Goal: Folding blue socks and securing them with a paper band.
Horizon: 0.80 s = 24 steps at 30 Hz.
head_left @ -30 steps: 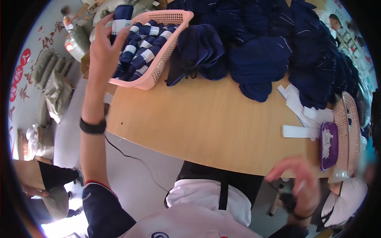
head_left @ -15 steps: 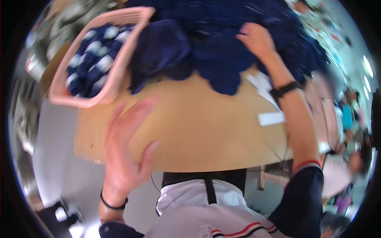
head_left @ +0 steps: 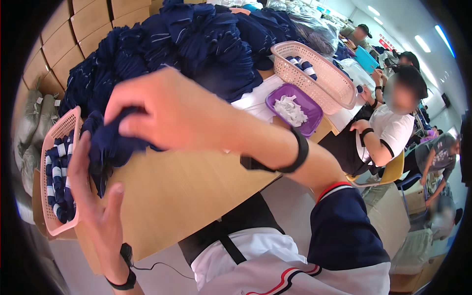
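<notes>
your right hand point(head_left: 169, 110) arches over navy fabric point(head_left: 110, 142) at the left part of the tabletop point(head_left: 187, 191). its fingers curl toward the thumb with a narrow gap, and navy cloth shows between them; you cannot tell from this view whether they pinch it. your left hand point(head_left: 102, 221) is just beside that fabric, thumb spread wide from the fingers, the palm bare. left of it stands a pink perforated basket point(head_left: 63, 228) with banded navy rolls point(head_left: 58, 189) inside. beyond your hands, a large heap of navy garments point(head_left: 196, 44) covers the far side of the table. to the right, a purple tray point(head_left: 314, 127) holds white paper scraps point(head_left: 291, 110), near a second pink basket point(head_left: 314, 88). a co-worker point(head_left: 391, 123) in a white shirt sits on that side.
</notes>
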Available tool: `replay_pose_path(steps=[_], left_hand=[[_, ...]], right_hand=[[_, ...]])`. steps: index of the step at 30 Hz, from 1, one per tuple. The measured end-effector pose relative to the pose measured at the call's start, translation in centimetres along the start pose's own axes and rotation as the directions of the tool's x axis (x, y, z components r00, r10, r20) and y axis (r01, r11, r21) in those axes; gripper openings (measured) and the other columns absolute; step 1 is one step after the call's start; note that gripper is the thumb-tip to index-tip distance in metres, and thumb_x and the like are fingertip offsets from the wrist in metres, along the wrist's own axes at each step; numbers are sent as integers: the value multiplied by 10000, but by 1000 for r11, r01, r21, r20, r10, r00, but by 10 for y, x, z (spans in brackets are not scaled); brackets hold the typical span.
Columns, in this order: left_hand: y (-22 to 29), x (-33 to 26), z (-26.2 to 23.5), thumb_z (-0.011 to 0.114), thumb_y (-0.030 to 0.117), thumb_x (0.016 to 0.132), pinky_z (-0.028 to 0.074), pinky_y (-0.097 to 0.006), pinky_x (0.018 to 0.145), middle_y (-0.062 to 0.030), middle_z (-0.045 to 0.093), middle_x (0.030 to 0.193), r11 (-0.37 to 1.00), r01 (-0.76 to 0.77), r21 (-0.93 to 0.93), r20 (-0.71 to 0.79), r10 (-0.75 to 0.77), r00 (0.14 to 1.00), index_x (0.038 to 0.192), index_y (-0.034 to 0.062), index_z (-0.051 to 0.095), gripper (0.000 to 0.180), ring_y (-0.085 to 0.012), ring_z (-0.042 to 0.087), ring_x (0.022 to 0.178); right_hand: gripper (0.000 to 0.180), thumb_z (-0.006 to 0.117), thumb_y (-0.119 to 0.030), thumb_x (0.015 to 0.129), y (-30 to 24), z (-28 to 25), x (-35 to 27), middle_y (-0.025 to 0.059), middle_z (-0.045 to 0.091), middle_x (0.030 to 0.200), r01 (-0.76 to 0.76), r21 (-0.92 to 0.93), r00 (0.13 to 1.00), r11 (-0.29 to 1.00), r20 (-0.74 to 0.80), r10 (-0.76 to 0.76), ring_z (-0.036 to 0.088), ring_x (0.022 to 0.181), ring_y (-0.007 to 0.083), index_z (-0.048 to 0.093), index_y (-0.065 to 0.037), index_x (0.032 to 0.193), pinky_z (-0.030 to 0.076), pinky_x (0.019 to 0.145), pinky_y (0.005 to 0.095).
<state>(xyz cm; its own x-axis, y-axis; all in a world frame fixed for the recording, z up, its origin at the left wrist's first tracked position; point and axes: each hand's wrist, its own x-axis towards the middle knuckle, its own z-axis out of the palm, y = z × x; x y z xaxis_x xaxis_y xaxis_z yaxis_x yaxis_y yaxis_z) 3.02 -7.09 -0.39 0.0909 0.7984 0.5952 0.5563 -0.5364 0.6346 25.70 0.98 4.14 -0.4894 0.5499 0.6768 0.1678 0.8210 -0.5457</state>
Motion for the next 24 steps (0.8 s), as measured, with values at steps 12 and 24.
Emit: replay_pose_path(steps=[12,24], left_hand=[[52,-18,46,728,85,908,428,-207,708,11,618,834,883,303,-358,208,-241,948,958,-17,640,144,-64,544,776],[56,-30,46,751,106,889,441,-206,679,19,638,823,802,449,-394,315,-342,886,946,-18,662,163,-48,543,749]], right_hand=[[304,775,-253,883,-57,-28,-84,122,676,815,-262,50,964,964,56,260,636,706,175,672,33,888,485,612,309],[160,785,-98,865,-28,-40,-86,56,722,991,-617,602,771,507,334,542,645,868,92,749,41,935,513,752,242]])
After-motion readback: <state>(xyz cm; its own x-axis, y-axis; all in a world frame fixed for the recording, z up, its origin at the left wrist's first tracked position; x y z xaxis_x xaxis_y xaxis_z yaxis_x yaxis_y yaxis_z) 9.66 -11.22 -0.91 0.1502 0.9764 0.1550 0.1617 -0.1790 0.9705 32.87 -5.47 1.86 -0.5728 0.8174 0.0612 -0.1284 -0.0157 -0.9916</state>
